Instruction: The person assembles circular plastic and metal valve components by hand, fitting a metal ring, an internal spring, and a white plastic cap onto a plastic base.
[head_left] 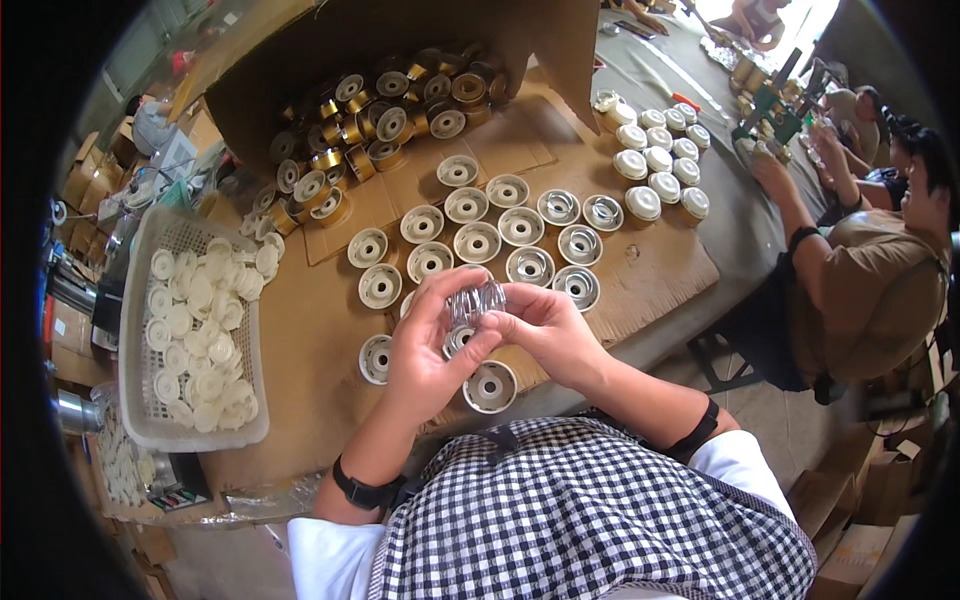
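Close in front of me, my left hand (422,345) and my right hand (548,328) are closed together around a bunch of thin, shiny silver metal rings (474,303). Both thumbs press at its near side. Under and around my hands, round white-rimmed metal cups (478,242) with a hole in the middle stand in rough rows on cardboard. Several cups toward the right, such as one cup with a silver ring (579,244), have shiny metal inside. One cup (490,386) stands nearest my apron; another is partly hidden below my fingers.
A basket (258,345) of white plastic discs stands at left. Behind, an open cardboard box (560,40) spills gold-sided cups (360,160). White-capped pieces (658,160) are grouped at the back right. A co-worker (870,270) sits at right near a green hand press (775,115).
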